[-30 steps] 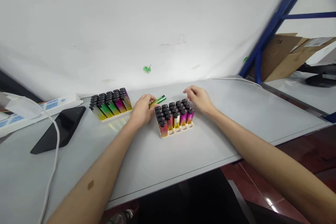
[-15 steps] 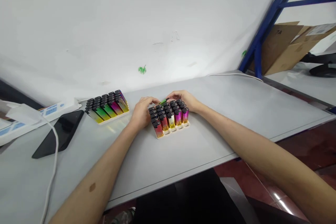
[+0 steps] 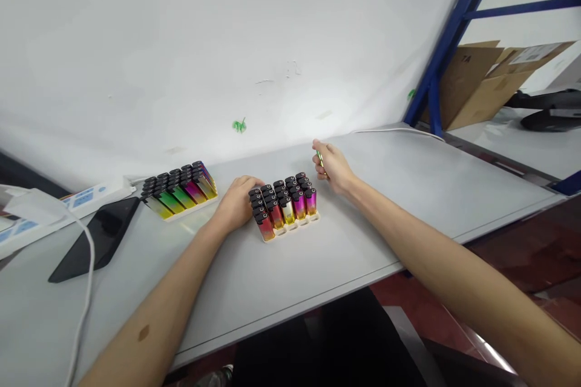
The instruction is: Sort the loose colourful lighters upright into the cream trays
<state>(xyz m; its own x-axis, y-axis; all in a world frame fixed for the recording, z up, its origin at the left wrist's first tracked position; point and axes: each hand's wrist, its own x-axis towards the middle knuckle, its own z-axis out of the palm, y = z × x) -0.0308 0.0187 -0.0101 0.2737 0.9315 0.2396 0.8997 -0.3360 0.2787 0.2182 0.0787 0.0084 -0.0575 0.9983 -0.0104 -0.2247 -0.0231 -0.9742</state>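
Note:
A white tray holds several upright lighters with black tops and red, yellow and magenta bodies; some front slots have no lighter. My left hand rests against the tray's left side, its fingers partly hidden behind the lighters, so its grip is unclear. Behind and right of the tray, my right hand is raised, closed around a green lighter. Farther left stands a second tray filled with lighters in green, yellow, magenta and silver.
A black phone lies at the left beside a white power strip and a white cable. Behind the table is a white wall. Blue rack posts and cardboard boxes stand at the right.
My right hand has moved away from behind the tray, up and to the right, with the green lighter in it. My left hand stays by the tray. The view has shifted slightly.

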